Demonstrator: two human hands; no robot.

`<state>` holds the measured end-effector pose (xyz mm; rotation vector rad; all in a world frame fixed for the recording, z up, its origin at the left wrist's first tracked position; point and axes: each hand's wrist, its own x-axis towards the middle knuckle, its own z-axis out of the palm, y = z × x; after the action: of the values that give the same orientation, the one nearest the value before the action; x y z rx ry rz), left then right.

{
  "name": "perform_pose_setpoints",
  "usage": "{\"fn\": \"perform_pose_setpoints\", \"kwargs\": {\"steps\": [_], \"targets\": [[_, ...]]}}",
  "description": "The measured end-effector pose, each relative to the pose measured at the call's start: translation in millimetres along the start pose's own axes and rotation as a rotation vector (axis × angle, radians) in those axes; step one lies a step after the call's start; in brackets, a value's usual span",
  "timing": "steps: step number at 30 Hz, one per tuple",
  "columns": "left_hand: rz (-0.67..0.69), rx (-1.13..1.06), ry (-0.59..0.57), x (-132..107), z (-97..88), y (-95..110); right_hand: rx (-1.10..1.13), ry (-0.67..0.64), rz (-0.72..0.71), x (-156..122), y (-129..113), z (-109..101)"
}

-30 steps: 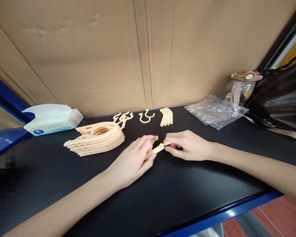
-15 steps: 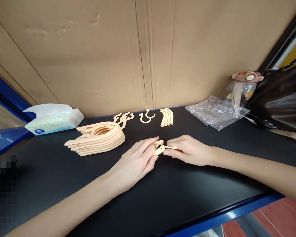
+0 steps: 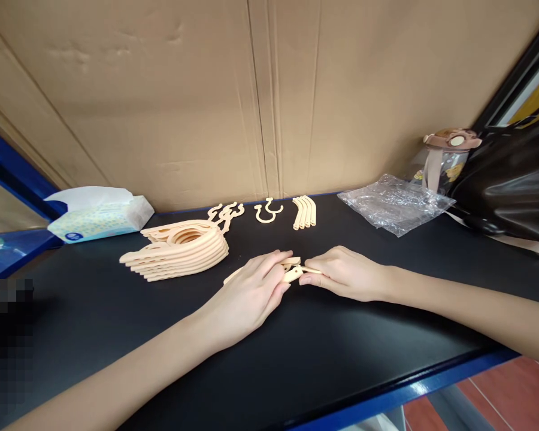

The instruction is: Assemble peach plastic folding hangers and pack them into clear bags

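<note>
The peach plastic hanger arm (image 3: 291, 275) lies low over the middle of the black tabletop (image 3: 296, 359), caught between both hands. The left hand (image 3: 251, 293) covers most of it, fingers curled down and closed over its length, so only its right end and a sliver at the left show. The right hand (image 3: 344, 274) meets it from the right, thumb and forefinger pinched shut on a thin peach strip (image 3: 313, 269) whose tip touches the arm's exposed end. The grip looks set to steady one part while the other is lined up against it, with both wrists resting on the surface for support.

Just beyond the left hand, to the far left, sits a stack of hangers (image 3: 179, 251), nested flat. Along the far edge lie the loose parts, sorted by kind: a cluster of hooks (image 3: 227, 211), a single hook (image 3: 268, 212) and a row of curved bars (image 3: 304, 212), all within easy reach. A tissue pack (image 3: 99, 216) sits at the far left. A crumpled clear plastic bag (image 3: 393, 203), a bottle (image 3: 447, 158) and a black bag (image 3: 507, 179) stand at the far right, in front of the cardboard wall (image 3: 296, 90).
</note>
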<state>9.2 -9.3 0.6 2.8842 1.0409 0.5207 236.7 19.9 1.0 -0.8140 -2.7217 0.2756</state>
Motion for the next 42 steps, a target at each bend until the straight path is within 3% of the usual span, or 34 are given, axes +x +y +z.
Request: {"fn": "perform_pose_setpoints", "kwargs": {"steps": [6,15,36,42], "targets": [[-0.012,-0.002,-0.023,0.3,2.1,-1.6,-0.282,-0.002,0.001,-0.4,0.1,4.5],[-0.012,0.000,-0.032,1.3,1.6,-1.0,-0.562,0.118,-0.078,-0.9,-1.2,3.6],[-0.013,-0.015,-0.036,1.4,1.5,-3.3,-0.537,0.100,-0.019,-1.0,-5.0,8.6],[-0.154,-0.153,-0.043,2.0,-6.7,-9.7,-0.450,0.081,-0.190,1.8,1.9,0.4]]}}
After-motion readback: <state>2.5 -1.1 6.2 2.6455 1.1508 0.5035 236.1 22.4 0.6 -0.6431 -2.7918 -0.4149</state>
